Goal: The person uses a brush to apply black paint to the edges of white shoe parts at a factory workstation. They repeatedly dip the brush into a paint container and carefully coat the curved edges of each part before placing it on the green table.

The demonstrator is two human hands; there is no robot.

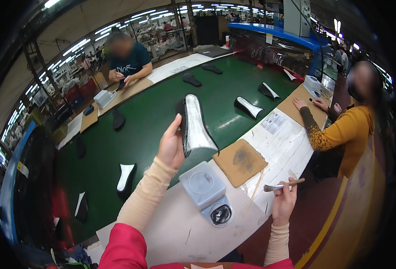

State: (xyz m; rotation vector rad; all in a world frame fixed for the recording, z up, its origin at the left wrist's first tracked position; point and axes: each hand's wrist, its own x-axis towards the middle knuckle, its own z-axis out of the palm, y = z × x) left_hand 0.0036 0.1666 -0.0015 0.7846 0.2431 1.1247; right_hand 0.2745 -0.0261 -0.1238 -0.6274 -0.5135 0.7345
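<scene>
Nearest the camera: red sleeve (126, 249) at the lower edge, with cream cuffs running up both forearms.

Left hand (171, 145) raised above the near edge of the green belt (157, 112), fingers and thumb closed around the near-left edge of a shoe sole (194, 125). Sole is held upright, long axis pointing far, its pale silvery face turned to the right, dark rim visible along the left side.

Right hand (284, 201) out past the right edge of the white bench top (180, 228), clenched on the wooden handle of a small brush (284, 184). Brush lies roughly level, bristle end pointing left, clear of the bench.

Between the two hands, on the bench: grey plastic tub (202, 184) with lid, and touching its near-right corner a round glue pot (220, 214) with dark contents. Right of the tub, a brown cardboard pad (242, 161) with a dark stain; a thin wooden stick (254, 193) lies along its near-right edge.

Other soles lie spread on the belt, some pale face up, well apart from one another. One person in a mustard sweater (346, 134) is at the right side; another in a dark shirt (128, 60) at the far left.
</scene>
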